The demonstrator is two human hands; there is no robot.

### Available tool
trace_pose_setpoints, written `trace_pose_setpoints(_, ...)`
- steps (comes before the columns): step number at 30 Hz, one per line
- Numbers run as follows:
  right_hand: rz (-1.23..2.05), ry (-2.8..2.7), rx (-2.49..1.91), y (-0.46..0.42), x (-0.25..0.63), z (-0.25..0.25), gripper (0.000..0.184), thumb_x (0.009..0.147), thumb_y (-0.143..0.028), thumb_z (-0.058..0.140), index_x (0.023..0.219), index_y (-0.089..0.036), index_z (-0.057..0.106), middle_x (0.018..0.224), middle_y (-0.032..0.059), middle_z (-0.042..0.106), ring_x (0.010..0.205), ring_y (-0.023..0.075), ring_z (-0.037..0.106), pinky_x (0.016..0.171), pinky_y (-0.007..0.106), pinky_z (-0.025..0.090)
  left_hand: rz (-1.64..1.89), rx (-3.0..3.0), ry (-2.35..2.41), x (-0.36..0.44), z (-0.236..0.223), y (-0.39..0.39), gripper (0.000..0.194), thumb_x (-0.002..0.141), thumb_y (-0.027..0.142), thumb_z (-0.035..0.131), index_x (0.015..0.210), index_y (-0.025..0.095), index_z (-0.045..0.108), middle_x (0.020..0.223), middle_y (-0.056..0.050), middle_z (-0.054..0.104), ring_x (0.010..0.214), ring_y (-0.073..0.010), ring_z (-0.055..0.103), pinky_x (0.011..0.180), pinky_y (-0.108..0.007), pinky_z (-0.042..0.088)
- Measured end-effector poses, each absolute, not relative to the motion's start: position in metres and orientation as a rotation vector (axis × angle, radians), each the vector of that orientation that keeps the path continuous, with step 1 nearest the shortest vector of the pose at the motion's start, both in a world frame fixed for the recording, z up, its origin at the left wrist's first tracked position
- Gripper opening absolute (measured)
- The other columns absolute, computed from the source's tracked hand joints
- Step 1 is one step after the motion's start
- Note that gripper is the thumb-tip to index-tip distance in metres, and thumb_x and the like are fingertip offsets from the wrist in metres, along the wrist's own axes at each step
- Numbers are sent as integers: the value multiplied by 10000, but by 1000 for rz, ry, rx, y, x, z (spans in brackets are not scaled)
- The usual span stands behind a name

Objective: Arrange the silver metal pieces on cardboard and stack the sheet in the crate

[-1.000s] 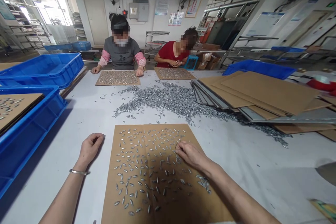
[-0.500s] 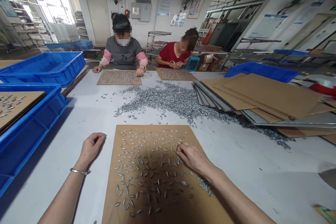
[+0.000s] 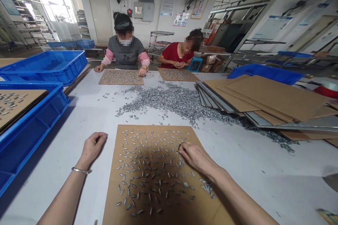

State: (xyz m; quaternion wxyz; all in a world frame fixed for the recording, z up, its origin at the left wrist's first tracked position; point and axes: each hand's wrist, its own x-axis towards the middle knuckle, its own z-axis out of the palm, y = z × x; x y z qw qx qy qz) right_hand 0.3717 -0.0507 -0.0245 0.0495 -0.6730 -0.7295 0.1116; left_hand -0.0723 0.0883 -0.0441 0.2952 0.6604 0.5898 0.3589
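Note:
A brown cardboard sheet [image 3: 112, 190] lies on the white table before me, with many small silvery spindle-shaped metal pieces [image 3: 160, 182] spread over it. Over the sheet's upper right part, my right hand [image 3: 194, 156] is closed, its fingertips pinched down at the pieces; what they hold, if anything, is hidden. A small cluster of metal pieces [image 3: 207, 188] lies under my right wrist. My left hand [image 3: 93, 147], a bangle on its wrist, rests on the table left of the sheet. Its fingers are curled together, and I cannot see anything in them.
A large heap of metal pieces [image 3: 169, 100] covers the table's middle. Stacked cardboard sheets [image 3: 274, 95] lie at the right, blue trays [image 3: 34, 110] at the left. Across the table two people sit behind cardboard sheets [image 3: 120, 77] covered with pieces.
My right hand stays at almost the same spot over the sheet, and my left hand rests as before. The view has shifted slightly. The person in red has moved their hands a little.

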Motion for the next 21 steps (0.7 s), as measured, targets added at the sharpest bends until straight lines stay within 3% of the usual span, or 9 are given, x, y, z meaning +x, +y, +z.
trace_pose_setpoints(8,194,-2251,-2158,-36,369,-34,217,1021,-235,462,873,-212,619,937,82,705,829,212,679,698,291,419,958,1767,1569,-73,-45,88,442,815,609,599,918,206,751,981,-95,787,893,-277,706,904,-414,541)
trace_pose_setpoints(21,398,-2299,-1929,-48,374,-29,328,1013,-249,388,814,-207,645,882,82,683,784,199,635,720,309,448,938,1781,1566,-72,-43,87,401,832,575,599,926,215,749,995,-94,784,902,-271,702,921,-419,532)
